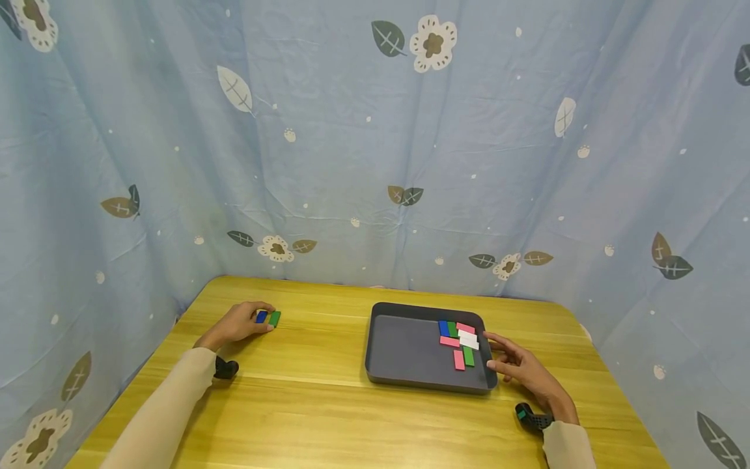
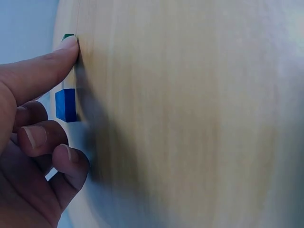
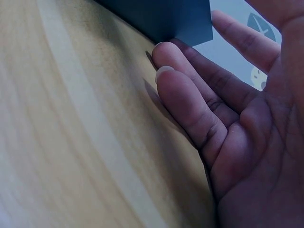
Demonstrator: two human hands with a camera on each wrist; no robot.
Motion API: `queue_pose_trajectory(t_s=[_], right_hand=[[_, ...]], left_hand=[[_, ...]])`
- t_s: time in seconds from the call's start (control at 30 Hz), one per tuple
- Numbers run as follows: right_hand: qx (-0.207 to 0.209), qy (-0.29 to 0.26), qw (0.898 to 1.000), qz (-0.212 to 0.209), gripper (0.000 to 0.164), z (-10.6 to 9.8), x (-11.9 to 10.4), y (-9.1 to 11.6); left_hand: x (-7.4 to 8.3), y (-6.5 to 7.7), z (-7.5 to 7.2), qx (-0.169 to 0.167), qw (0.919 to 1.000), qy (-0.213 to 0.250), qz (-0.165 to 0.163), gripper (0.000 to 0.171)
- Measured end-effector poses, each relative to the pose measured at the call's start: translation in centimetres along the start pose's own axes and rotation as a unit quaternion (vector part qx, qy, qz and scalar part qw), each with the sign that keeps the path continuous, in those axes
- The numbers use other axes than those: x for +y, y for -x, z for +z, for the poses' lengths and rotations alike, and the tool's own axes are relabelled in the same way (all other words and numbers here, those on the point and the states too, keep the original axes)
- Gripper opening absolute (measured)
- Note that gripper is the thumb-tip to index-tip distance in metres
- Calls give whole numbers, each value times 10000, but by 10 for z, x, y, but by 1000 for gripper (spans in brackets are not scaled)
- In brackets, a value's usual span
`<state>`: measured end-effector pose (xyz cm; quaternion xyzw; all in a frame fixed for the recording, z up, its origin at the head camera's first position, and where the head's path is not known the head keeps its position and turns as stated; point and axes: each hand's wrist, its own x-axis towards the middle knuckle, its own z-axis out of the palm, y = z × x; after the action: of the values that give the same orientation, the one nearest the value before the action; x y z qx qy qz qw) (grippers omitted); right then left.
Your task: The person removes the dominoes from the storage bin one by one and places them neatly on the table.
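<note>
At the left of the table my left hand has thumb and index finger at the two ends of a green block, pinching it. A blue block stands between that thumb and the curled lower fingers in the left wrist view. My right hand is at the right side of a dark grey tray, fingertips and thumb tip right at its rim, fingers loosely bent. In the right wrist view the tray's corner shows just beyond the fingers.
In the tray's right part lie a blue block, green blocks, pink blocks and white blocks, some overlapping. The yellow wooden table ends at a patterned blue curtain at the back and sides.
</note>
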<state>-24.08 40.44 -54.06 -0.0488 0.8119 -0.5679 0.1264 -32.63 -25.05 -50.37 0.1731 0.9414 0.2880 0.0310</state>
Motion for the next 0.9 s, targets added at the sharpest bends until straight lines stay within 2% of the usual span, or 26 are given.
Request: queue_pose_trajectory(t_s=[0.33,0.53,0.67,0.9], right_hand=[[-8,28,10000,-27,61,0,1,0],[-34,6,9999,-112,62,0,-2,2],[-12,63,9998,-169,62,-1,-4,2],[-33,77,9998,-162,62,-1,0,1]], left_hand=[[0,-1,-1,-14,9999,123,-80,49],[4,-8,-3,-44,9991,361,-211,55],[15,-14,-5,-76,9977,651,-142,55],[45,-24,-7,-162,9942,1063,-71,48]])
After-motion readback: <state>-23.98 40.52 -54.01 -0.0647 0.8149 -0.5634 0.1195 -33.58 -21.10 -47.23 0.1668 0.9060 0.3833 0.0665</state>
